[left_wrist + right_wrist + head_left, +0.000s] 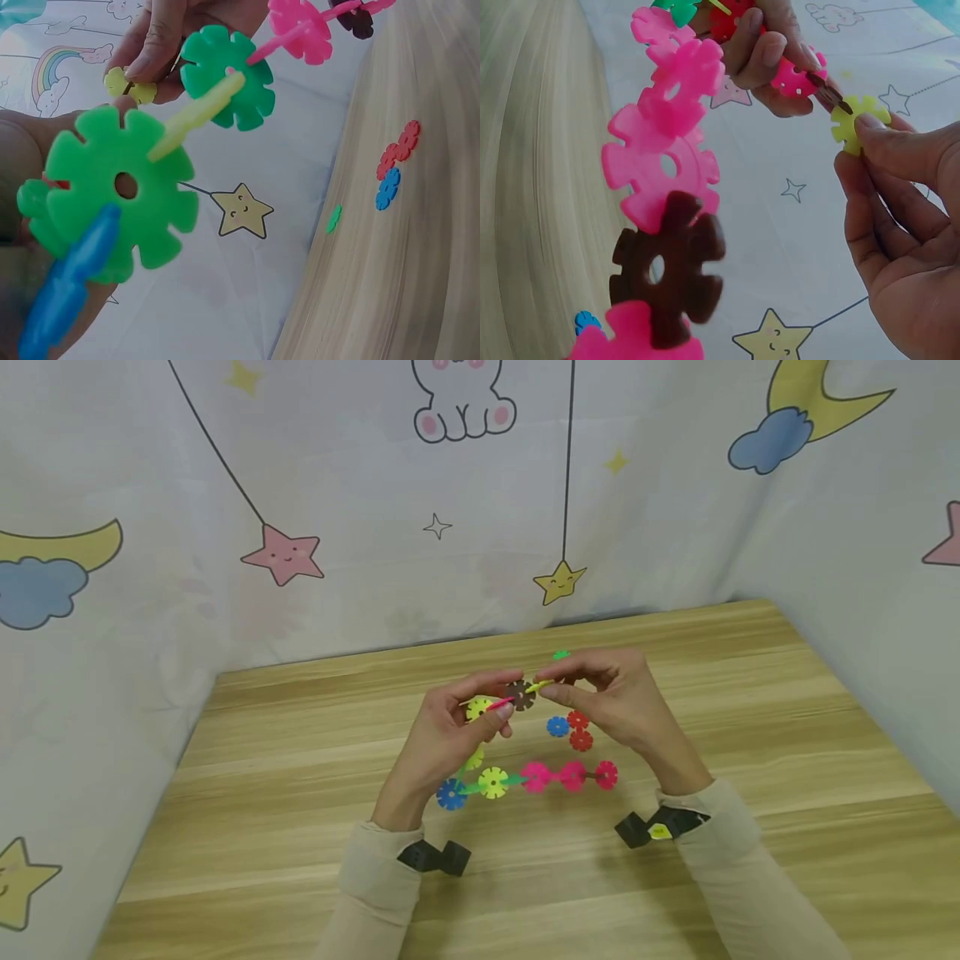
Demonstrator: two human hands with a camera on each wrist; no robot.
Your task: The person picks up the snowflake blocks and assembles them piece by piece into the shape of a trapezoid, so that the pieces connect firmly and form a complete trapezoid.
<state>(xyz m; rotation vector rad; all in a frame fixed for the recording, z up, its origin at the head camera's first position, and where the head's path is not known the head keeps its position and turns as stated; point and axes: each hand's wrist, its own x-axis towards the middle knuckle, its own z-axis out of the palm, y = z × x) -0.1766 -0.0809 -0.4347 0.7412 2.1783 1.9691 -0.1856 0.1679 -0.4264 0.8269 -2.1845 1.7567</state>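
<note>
My left hand [450, 718] grips a chain of notched plastic snowflake discs, its fingers and thumb at a pink disc [795, 78] and a brown disc [521, 695]. My right hand [617, 697] pinches a yellow disc [855, 124] between thumb and fingers, and its notched edge meets the brown one. From the left hand the rest of the chain hangs above the tabletop: yellow, green and blue [452, 794] discs, then a run through a green disc [124, 184] to pink discs [573, 776] and a brown disc [664, 270]. Part of the chain is hidden behind the left hand.
On the wood-grain table [300, 827], beyond the chain, lie two red discs [581, 740] beside a blue disc [557, 727]. Farther back is a loose green disc [561, 655]. A printed cloth [360, 552] hangs behind the table and along its sides.
</note>
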